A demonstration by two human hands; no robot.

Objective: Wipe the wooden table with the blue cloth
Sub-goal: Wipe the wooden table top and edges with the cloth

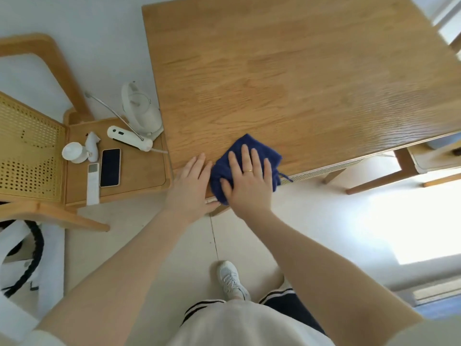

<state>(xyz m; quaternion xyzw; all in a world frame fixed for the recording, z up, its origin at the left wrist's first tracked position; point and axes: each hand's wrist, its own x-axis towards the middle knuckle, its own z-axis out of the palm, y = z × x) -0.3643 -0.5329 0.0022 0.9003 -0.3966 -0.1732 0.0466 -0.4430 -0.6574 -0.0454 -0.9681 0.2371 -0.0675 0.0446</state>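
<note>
Flat, both hands point(247, 178) press blue cloth point(264, 152) on wooden table point(299, 71).

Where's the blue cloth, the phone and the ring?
Cloth point(240, 147): head view, on its bare upper part above the fingers.
Phone point(110, 167): head view, middle of its dark screen.
Ring point(248, 171): head view, on the gold band on a right hand point(247, 181) finger.
</note>
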